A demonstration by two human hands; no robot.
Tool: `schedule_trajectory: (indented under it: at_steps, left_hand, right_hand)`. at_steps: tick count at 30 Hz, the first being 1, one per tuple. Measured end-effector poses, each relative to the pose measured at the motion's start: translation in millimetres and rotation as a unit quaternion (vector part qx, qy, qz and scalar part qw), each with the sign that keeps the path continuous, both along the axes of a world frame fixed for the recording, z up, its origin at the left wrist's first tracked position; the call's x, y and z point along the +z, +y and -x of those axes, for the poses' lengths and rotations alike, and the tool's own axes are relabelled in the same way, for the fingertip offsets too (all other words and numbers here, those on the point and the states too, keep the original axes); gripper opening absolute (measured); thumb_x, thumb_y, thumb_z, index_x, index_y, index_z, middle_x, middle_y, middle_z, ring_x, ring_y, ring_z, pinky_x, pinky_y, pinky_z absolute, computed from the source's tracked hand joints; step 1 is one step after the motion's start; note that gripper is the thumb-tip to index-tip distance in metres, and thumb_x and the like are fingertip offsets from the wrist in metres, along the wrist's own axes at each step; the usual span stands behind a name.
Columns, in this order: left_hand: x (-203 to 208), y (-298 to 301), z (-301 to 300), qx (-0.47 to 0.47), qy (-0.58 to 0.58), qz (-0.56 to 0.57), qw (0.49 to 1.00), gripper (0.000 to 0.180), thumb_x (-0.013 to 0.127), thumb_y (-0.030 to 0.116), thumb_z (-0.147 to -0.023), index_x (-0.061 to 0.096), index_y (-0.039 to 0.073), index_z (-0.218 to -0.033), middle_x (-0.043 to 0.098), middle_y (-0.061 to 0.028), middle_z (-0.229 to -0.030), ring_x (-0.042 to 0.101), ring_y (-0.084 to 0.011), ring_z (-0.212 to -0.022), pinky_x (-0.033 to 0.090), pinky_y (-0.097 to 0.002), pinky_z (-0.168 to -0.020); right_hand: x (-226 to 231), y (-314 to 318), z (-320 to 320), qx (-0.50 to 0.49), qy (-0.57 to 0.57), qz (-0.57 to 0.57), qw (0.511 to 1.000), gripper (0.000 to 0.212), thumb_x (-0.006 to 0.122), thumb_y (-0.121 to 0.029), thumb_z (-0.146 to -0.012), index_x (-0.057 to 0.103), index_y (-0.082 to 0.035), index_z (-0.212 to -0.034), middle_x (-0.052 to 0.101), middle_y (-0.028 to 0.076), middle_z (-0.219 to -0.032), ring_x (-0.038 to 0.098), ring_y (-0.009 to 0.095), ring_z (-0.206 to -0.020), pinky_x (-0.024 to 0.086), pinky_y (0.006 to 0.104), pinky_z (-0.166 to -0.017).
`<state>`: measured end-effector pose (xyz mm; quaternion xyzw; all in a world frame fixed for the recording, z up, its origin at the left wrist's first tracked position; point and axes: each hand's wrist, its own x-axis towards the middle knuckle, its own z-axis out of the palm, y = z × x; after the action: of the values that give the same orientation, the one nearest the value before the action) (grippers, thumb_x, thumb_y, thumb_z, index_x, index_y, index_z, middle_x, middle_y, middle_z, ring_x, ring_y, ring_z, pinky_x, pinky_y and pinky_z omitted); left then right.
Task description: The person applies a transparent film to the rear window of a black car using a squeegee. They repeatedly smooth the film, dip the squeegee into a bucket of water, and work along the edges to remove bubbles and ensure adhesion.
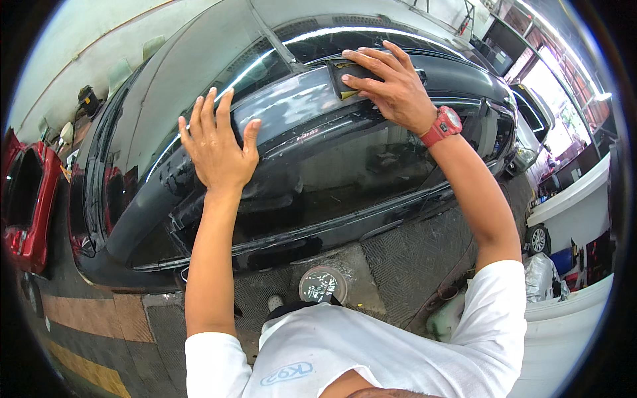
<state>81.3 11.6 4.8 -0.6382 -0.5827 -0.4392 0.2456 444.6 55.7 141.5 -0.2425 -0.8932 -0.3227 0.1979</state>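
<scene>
A black car lies in front of me, its roof edge bearing a long dull grey, sanded-looking patch. My right hand presses a dark piece of sandpaper with yellowish edges against the far right end of that patch. The fingers lie over the sandpaper, and whether a block is inside it is hidden. A red watch sits on the right wrist. My left hand, fingers spread, rests at the near left end of the patch, holding nothing.
Near my feet stands a round container with bright glints in it. A red car body part is at the far left. On the right are a white panel, a wheel and plastic-wrapped goods. Another car stands behind.
</scene>
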Motion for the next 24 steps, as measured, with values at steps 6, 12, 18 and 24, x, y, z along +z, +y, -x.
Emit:
schedule_trajectory:
  at_steps: [6,12,18,24]
  left_hand:
    - [-0.3,0.2,-3.9,-0.001,-0.001,0.005,1.0,0.065,0.059,0.063,-0.114,0.061,0.022,-0.164,0.058,-0.0084,-0.171,0.045,-0.034,-0.164,0.019,-0.065,-0.139]
    - [-4.5,2.2,3.9,0.02,0.006,-0.001,1.0,0.067,0.059,0.068,-0.112,0.064,0.022,-0.161,0.06,-0.0106,-0.168,0.049,-0.0358,-0.16,0.019,-0.0668,-0.139]
    - [-1.5,2.6,-0.4,0.01,0.006,-0.004,1.0,0.065,0.061,0.066,-0.111,0.066,0.021,-0.158,0.062,-0.0107,-0.165,0.05,-0.0356,-0.159,0.02,-0.0676,-0.138]
    - [-2.5,-5.1,1.6,0.013,0.002,0.003,1.0,0.063,0.062,0.065,-0.111,0.069,0.02,-0.155,0.063,-0.0103,-0.165,0.051,-0.0356,-0.159,0.021,-0.0681,-0.137]
  right_hand:
    - [-0.7,3.3,-23.2,0.013,-0.043,-0.035,0.998,0.051,0.082,-0.017,-0.098,0.074,-0.035,-0.145,0.058,-0.002,-0.173,0.056,0.024,-0.156,0.029,0.0572,-0.14]
    - [-4.4,-0.6,-16.2,-0.011,-0.025,-0.02,0.999,0.051,0.083,-0.015,-0.097,0.077,-0.032,-0.145,0.06,0.001,-0.173,0.055,0.025,-0.157,0.029,0.0555,-0.139]
    - [-3.5,-2.2,22.2,-0.033,0.028,-0.02,0.999,0.048,0.083,-0.017,-0.096,0.077,-0.032,-0.142,0.061,-0.001,-0.17,0.055,0.024,-0.156,0.029,0.055,-0.138]
    - [-3.3,-6.1,-13.1,-0.006,-0.028,-0.035,0.999,0.047,0.083,-0.016,-0.097,0.077,-0.031,-0.141,0.062,0.001,-0.17,0.057,0.024,-0.153,0.031,0.0543,-0.136]
